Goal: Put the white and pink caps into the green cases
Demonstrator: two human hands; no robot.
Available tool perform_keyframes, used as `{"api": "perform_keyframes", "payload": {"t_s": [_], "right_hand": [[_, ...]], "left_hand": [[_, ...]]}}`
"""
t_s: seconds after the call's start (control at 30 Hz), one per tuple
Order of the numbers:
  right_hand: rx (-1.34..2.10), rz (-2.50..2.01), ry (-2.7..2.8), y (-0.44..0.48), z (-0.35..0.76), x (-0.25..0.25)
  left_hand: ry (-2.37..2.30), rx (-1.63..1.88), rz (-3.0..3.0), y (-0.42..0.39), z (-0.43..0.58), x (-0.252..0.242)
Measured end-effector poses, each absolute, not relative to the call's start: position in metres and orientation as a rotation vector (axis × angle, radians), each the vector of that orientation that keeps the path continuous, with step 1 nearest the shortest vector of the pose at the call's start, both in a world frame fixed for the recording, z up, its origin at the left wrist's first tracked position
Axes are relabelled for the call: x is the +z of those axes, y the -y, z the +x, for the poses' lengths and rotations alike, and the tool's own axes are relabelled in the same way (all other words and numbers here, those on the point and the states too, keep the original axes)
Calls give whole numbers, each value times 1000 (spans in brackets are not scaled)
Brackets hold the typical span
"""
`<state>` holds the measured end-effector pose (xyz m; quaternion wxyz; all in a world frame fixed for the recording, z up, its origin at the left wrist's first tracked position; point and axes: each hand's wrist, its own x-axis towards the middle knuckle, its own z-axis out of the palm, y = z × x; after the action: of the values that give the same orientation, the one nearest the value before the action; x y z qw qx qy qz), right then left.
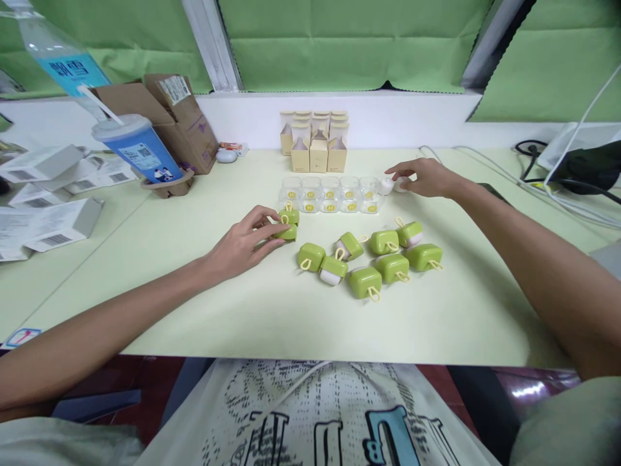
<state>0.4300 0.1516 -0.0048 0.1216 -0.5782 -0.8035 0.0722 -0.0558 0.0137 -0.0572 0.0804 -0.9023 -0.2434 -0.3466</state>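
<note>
My left hand (250, 239) is at the left of the group, thumb and fingers closed about the lower of two small green cases (288, 232). The upper green case (291, 216), with a cream loop, lies against it. My right hand (423, 178) reaches to the right end of the clear boxes, its fingers bent around small white rounded pieces (386, 187); its fingers partly cover one of them. Clear plastic boxes (330, 194) with yellow labels stand in two rows. Several green cases (392, 266) with cream loops lie nearer me, some showing a white part.
Small open cardboard boxes (319, 155) stand by the wall. At left are a blue cup (145, 152) in a carrier, a bottle (68, 61), a brown carton (187, 123) and white boxes (63, 226). Cables (572, 207) run along the right side of the table (233, 317).
</note>
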Motion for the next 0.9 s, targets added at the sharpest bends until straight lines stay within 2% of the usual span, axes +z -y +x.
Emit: {"api": "perform_keyframes", "payload": {"t_s": [0.37,0.9], "right_hand": [[104,-1573,2431,-155,424,-14],[210,-1597,2383,-145,414,-6]], "left_hand": [[768,-994,-2727,-12,-55,-57],[808,-963,-2745,-11,-56,-56]]}}
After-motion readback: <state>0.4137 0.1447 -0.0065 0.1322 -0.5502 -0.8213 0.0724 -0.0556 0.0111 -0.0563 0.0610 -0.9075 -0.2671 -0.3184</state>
